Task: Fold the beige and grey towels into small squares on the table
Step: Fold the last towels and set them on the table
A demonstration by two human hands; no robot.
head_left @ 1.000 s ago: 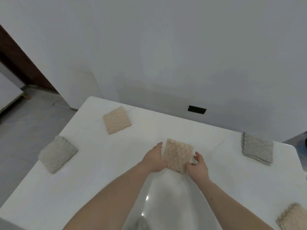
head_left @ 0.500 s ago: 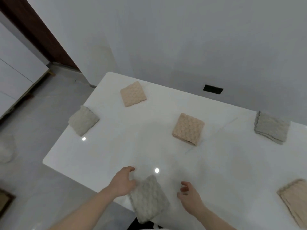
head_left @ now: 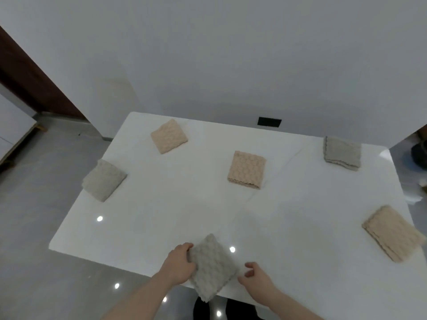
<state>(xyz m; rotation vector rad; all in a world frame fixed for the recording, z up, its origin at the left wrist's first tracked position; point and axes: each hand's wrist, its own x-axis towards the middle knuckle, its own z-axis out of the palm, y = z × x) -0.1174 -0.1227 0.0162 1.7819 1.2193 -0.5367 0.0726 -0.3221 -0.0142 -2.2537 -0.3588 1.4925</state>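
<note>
Beige towels (head_left: 246, 169) three, grey towels (head_left: 212, 266) three (all folded), white table (head_left: 184, 215)

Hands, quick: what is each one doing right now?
Left hand: fingers curled over the edge of the grey towel, gripping it.
Right hand: beside the towel, fingers loosely curled, holding nothing.

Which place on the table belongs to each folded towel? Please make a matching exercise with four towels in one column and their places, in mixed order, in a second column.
Towels:
1. grey towel at the hands
2. middle beige towel
3. right grey towel
4. left grey towel

Places on the white table:
A. far right corner
B. left edge
C. near edge, left hand gripping it
D. centre

Pairs: 1-C, 2-D, 3-A, 4-B
</note>
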